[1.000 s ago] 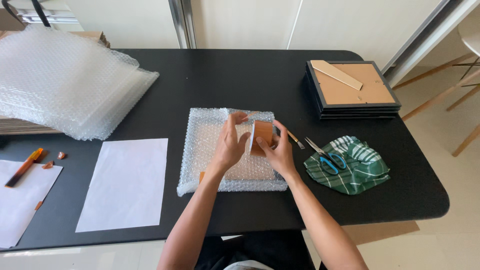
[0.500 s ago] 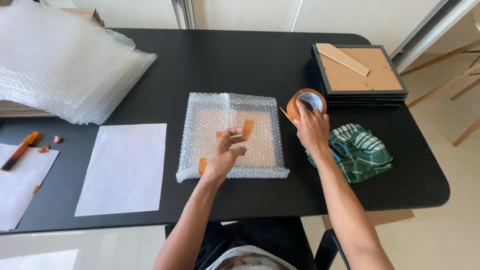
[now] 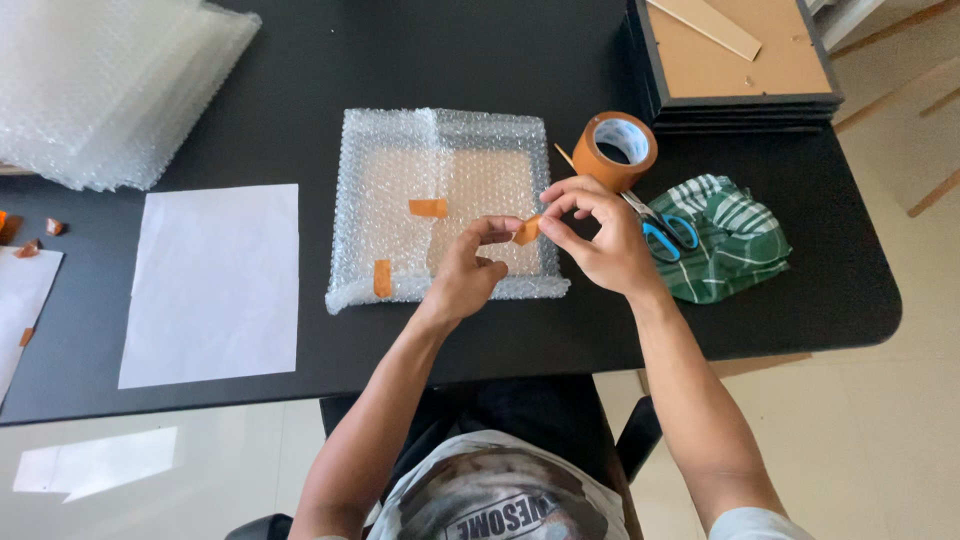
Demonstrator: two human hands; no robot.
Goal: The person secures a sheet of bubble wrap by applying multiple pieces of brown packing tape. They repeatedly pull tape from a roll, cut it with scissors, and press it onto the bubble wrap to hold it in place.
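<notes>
Brown tape strip (image 3: 527, 230) is pinched between both hands, left hand (image 3: 470, 272) at its seven o'clock, right hand (image 3: 600, 240) at three, just above the bubble-wrapped parcel (image 3: 440, 205), nearest its right edge.

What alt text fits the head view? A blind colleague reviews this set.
Both hands, left hand and right hand, pinch a small piece of brown tape above a bubble-wrapped flat package on a black table. A tape roll, scissors and green cloth lie right.
</notes>
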